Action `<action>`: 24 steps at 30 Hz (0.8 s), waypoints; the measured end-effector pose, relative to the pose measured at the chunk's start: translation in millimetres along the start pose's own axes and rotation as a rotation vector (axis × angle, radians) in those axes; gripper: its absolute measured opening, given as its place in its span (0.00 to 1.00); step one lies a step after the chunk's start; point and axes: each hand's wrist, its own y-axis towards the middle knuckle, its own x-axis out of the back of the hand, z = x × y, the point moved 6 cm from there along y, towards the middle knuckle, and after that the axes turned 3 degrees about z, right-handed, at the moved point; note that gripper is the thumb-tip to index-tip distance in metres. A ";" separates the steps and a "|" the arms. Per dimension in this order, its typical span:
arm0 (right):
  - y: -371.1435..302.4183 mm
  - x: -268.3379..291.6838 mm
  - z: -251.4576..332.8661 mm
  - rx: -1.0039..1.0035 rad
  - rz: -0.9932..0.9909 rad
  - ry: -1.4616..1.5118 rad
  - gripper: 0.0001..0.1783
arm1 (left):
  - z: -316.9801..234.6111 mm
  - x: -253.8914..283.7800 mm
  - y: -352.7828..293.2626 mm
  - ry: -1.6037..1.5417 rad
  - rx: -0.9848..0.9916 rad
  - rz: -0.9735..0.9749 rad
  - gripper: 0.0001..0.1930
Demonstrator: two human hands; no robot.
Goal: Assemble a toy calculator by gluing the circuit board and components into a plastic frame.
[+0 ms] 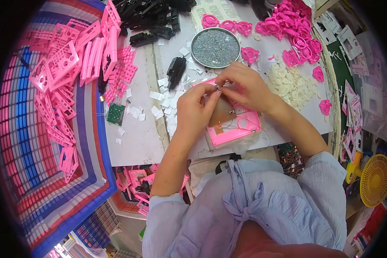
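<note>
In front of me lies a pink plastic casing (pixel 232 136) with thin wires and a brown circuit board (pixel 221 112) in it. My left hand (pixel 198 105) and my right hand (pixel 248 88) meet above the casing's far part. The fingers of both are closed in a pinch on a small dark, shiny part (pixel 217 87), too small to name. Just beyond the fingers stands a round tin (pixel 216 47) full of tiny silvery screws. My hands hide part of the board and the casing's far edge.
Left is a striped basket (pixel 87 142) with pink panels (pixel 64 64). Black plastic parts (pixel 176 72), white paper squares (pixel 159 96) and a green circuit board (pixel 116 113) lie on the table. Cream discs (pixel 288 84) and magenta rings (pixel 284 26) are heaped right. A yellow fan (pixel 375 179) stands far right.
</note>
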 end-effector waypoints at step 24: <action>-7.6 35.7 -30.4 -0.067 0.008 -0.242 0.25 | -15.9 5.6 -20.6 0.262 -0.408 -0.034 0.07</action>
